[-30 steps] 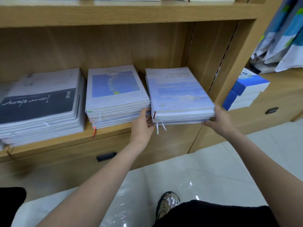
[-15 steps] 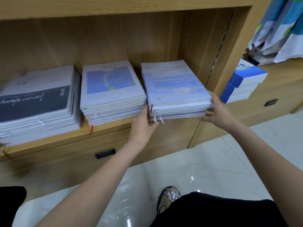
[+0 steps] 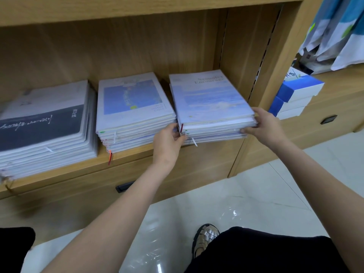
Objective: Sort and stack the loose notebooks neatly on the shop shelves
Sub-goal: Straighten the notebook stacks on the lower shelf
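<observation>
Left hand (image 3: 169,138) grips near-left corner of pale blue notebook stack (image 3: 211,103), fingers curled round edge; right hand (image 3: 264,126) clamps its near-right corner. Stack sits on wooden shelf (image 3: 137,160), between both hands. Left of left hand: second stack (image 3: 134,107), then dark-cover stack (image 3: 43,125). Right of right hand: blue-white boxes (image 3: 297,93). Below hands: glossy tiled floor (image 3: 256,200)

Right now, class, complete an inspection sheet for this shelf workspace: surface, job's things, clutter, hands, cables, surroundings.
Surface: wooden shelf, three piles on it.
Job's things: right notebook stack, middle notebook stack, left notebook stack; the right one's front edge overhangs the shelf.
Clutter: nothing seen.
Hands: left hand holds the right stack's left corner; right hand holds its right side.
Cables: nothing seen.
Surroundings: blue-and-white boxes, drawer handle, tiled floor.
</observation>
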The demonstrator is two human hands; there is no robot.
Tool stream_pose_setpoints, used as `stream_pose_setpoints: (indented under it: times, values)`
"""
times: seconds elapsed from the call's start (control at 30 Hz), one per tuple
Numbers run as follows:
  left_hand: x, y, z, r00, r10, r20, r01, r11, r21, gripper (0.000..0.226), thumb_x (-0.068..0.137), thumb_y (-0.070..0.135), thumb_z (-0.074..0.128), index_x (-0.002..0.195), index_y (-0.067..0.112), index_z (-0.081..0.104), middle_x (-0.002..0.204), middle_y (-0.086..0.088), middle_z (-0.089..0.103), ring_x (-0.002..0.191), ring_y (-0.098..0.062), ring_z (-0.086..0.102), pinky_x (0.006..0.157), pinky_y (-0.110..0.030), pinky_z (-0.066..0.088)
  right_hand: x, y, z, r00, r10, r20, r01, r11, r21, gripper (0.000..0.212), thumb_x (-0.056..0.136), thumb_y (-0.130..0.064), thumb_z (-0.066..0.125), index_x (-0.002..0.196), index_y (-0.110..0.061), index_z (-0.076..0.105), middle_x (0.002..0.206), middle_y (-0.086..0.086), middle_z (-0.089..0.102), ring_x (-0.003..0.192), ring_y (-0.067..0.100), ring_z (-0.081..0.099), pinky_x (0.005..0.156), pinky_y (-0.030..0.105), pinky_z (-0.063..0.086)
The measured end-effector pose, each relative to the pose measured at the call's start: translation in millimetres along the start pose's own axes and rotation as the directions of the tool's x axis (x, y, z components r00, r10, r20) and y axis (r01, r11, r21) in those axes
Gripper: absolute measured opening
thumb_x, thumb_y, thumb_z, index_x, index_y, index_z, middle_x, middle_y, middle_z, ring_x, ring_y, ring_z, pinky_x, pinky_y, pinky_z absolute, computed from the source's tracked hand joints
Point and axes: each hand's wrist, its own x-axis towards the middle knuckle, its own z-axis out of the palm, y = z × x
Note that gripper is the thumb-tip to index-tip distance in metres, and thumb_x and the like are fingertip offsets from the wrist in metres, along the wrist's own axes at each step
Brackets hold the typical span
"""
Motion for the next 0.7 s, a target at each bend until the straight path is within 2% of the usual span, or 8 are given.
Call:
stream_pose_setpoints:
  times: [0.07,0.17,0.3,0.43,0.5,0.57,0.63,0.7]
  values:
    - [2,1,1,1.0,-0.005,-0.011,0.005,1.0,0.016,0.023,0.081,0.004,0.068,0.1,0.016,0.063,0.093,-0.005,0.07,0.084,-0.02,0.068,0.082,-0.041,0.055,1,-2,2,0.999,0.006,-0.032,-0.007,1.0,-0.009,0.064,0.073,-0.009,0.077,0.131,-0.011,0.049,0.12,0.012,0.062,0.11,0.03,0.056,0.092,0.036,0.044]
    - [5,4,2,0.999,-0.002,-0.032,0.005,0.995,0.095,0.021,0.083,0.008,0.067,0.103,0.013,0.065,0.093,-0.006,0.07,0.08,-0.023,0.068,0.079,-0.042,0.055,1,-5,3,0.999,0.014,-0.053,-0.015,0.999,-0.029,0.062,0.076,-0.01,0.075,0.132,-0.01,0.048,0.121,0.013,0.061,0.111,0.029,0.055,0.083,0.027,0.04]
    - [2,3,1,0.999,0.035,-0.015,-0.031,0.98,0.198,0.027,0.087,0.009,0.062,0.114,0.01,0.062,0.091,0.002,0.065,0.087,-0.015,0.066,0.08,-0.024,0.05,2,-4,3,0.999,0.039,-0.027,-0.039,0.999,-0.006,0.064,0.078,-0.013,0.074,0.135,-0.011,0.044,0.124,0.011,0.059,0.114,0.028,0.053,0.084,0.028,0.04]
    - [-7,-3,4,0.999,0.03,0.014,-0.031,0.997,0.072,0.044,0.088,-0.003,0.056,0.129,0.009,0.053,0.113,-0.006,0.066,0.106,-0.015,0.062,0.093,-0.017,0.044,-1,-3,5,0.996,0.088,0.012,-0.089,0.992,0.095,0.065,0.08,-0.012,0.072,0.136,-0.015,0.04,0.125,0.01,0.058,0.114,0.027,0.054,0.092,0.036,0.044]
    - [-8,-4,7,0.999,0.012,-0.039,-0.011,0.999,0.03,0.041,0.089,-0.001,0.056,0.129,0.007,0.053,0.113,-0.008,0.066,0.105,-0.01,0.06,0.083,-0.001,0.039,-2,-3,6,0.995,0.098,0.007,-0.098,0.988,0.119,0.065,0.08,-0.011,0.072,0.136,-0.015,0.04,0.125,0.009,0.057,0.114,0.026,0.054,0.092,0.035,0.044]
    - [-5,-4,9,0.996,-0.008,-0.09,0.008,1.0,0.003,0.036,0.09,0.004,0.057,0.126,0.007,0.056,0.11,-0.009,0.067,0.098,-0.006,0.059,0.073,0.004,0.036,-1,-3,6,0.995,0.1,-0.01,-0.098,0.989,0.107,0.064,0.079,-0.011,0.073,0.135,-0.014,0.042,0.124,0.01,0.058,0.112,0.026,0.055,0.09,0.034,0.044]
    - [-2,-4,10,0.992,-0.03,-0.12,0.028,0.999,-0.018,0.033,0.09,0.006,0.057,0.124,0.008,0.059,0.105,-0.01,0.07,0.097,-0.008,0.062,0.076,-0.004,0.041,1,-3,6,0.995,0.096,-0.026,-0.094,0.992,0.088,0.063,0.078,-0.011,0.073,0.134,-0.014,0.043,0.122,0.011,0.06,0.111,0.026,0.055,0.085,0.031,0.043]
    - [0,-5,9,0.991,-0.054,-0.12,0.049,0.998,-0.043,0.032,0.09,0.007,0.057,0.122,0.01,0.06,0.099,-0.008,0.071,0.092,-0.014,0.067,0.086,-0.022,0.048,2,-4,6,0.996,0.09,-0.029,-0.087,0.993,0.078,0.063,0.078,-0.011,0.074,0.133,-0.014,0.044,0.121,0.011,0.06,0.111,0.027,0.055,0.083,0.029,0.042]
